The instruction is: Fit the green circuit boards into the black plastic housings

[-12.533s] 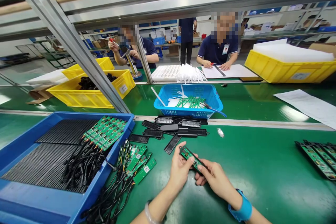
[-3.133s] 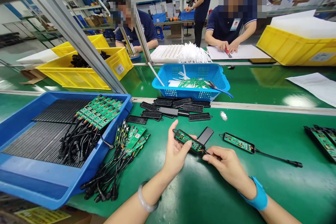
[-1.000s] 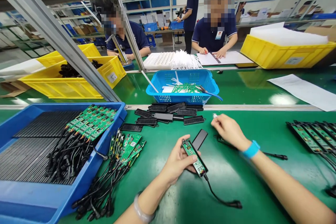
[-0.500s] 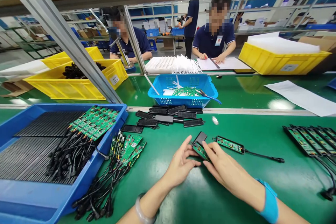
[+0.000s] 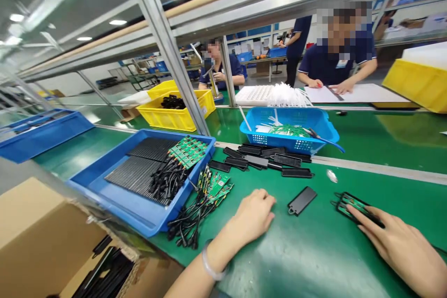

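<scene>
My left hand [image 5: 254, 216] rests on the green belt with its fingers curled loosely and nothing in it, just right of a loose pile of green circuit boards with black cables [image 5: 206, 195]. My right hand [image 5: 401, 242] lies flat with its fingers stretched out, fingertips pressing on green boards set in black shells [image 5: 351, 205]. A single black shell half [image 5: 302, 200] lies on the belt between my hands. A row of several black shell halves [image 5: 267, 157] lies beyond, in front of a blue basket [image 5: 289, 142].
A blue tray [image 5: 139, 195] with black strips and cabled boards stands at left. An open cardboard box [image 5: 52, 242] is at the near left. Yellow bins [image 5: 174, 114] and an aluminium post [image 5: 167, 51] stand behind. Two seated people work across the belt; a third stands farther back.
The view has swung left. My right hand has moved right and laid the board in its shell beside the other one. My left hand has let go and rests empty.
</scene>
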`<action>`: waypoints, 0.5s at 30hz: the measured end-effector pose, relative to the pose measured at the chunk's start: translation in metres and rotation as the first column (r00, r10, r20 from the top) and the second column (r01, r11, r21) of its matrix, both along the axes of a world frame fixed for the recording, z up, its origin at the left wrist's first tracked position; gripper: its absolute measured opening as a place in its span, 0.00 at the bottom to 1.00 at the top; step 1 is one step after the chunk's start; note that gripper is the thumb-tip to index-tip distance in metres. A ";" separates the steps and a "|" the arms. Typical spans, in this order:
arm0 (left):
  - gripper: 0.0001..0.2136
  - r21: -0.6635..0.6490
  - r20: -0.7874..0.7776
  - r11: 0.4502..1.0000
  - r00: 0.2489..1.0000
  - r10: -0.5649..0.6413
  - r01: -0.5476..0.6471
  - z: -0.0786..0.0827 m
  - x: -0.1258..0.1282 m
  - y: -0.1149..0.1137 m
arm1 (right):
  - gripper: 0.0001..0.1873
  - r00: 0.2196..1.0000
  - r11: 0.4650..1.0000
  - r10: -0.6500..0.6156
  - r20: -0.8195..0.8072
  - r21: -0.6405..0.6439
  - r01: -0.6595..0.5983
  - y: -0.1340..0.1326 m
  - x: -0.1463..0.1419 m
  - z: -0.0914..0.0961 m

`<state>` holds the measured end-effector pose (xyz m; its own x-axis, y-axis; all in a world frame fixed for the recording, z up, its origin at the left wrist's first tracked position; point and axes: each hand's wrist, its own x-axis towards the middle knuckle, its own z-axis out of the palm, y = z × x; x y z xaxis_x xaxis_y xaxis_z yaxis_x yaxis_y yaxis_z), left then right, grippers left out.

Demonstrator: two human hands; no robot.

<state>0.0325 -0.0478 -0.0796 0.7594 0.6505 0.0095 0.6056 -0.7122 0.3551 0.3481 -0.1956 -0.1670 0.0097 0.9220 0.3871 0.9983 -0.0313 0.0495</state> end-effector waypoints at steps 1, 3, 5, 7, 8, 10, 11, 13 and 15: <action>0.10 0.051 -0.049 0.993 0.993 0.108 -0.105 0.005 -0.011 0.004 | 0.32 1.000 1.000 -0.009 -0.010 0.015 0.010 0.002 0.003 -0.001; 0.08 0.133 -0.072 0.940 0.943 0.326 -0.315 0.012 -0.037 0.013 | 0.33 0.998 0.999 0.004 -0.057 0.051 -0.001 0.009 0.000 0.004; 0.08 0.192 -0.076 0.860 0.866 0.494 -0.473 0.015 -0.065 0.023 | 0.32 0.988 0.996 0.060 -0.143 0.071 -0.050 0.016 -0.016 0.016; 0.07 0.196 -0.072 0.814 0.820 0.568 -0.547 0.017 -0.089 0.032 | 0.29 0.957 0.992 0.122 -0.263 0.064 -0.109 0.024 -0.040 0.032; 0.06 0.191 -0.060 0.802 0.809 0.585 -0.566 0.018 -0.098 0.035 | 0.27 0.929 0.988 0.152 -0.337 0.061 -0.140 0.027 -0.054 0.040; 0.08 0.195 -0.017 0.784 0.797 0.604 -0.590 0.022 -0.107 0.036 | 0.23 0.826 0.976 0.189 -0.531 0.009 -0.218 0.034 -0.081 0.056; 0.09 0.188 0.025 0.779 0.796 0.604 -0.598 0.025 -0.106 0.035 | 0.21 0.743 0.962 0.178 -0.646 -0.047 -0.271 0.037 -0.093 0.062; 0.10 0.069 0.181 0.808 0.804 0.566 -0.585 0.030 -0.095 0.030 | 0.21 0.505 0.903 0.091 -0.858 -0.144 -0.406 0.042 -0.113 0.070; 0.10 -0.213 0.378 0.875 0.789 0.484 -0.434 0.032 -0.070 0.021 | 0.24 0.199 0.846 -0.026 -0.980 -0.128 -0.517 0.044 -0.127 0.073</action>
<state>-0.0377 -0.0268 -0.0476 0.3128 0.9368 0.1565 0.6336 -0.3286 0.7005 0.2215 -0.1516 -0.0939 -0.1528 0.9860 -0.0674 0.2560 -0.0264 -0.9663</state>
